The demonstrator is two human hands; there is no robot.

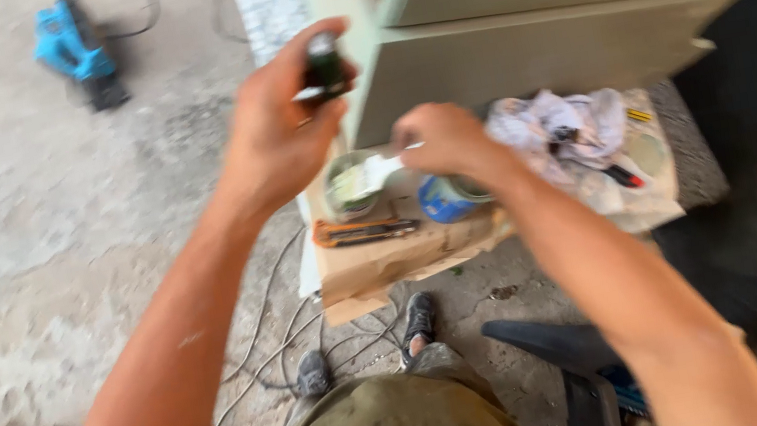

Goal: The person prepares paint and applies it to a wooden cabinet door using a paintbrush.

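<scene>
While the left hand [280, 132] is raised at upper centre of the frame, its grip is clamped around one small dark bottle [324, 66], held upright above the bench. Right hand [443, 139], centre frame, grip pinched together on one pale flat tool [379, 172] whose end lies over an open tin of pale green paint [352, 187]. Second tin, blue [445, 200], sits just under the right wrist. One orange-handled utility knife [363, 232] lies on brown cardboard [386, 260] below the tins. Crumpled rag [555, 126] to the right. One pale green door panel [550, 13] across the top. One blue power tool [74, 50] on the concrete floor [10, 251], upper left. Two shoes, lower centre.
</scene>
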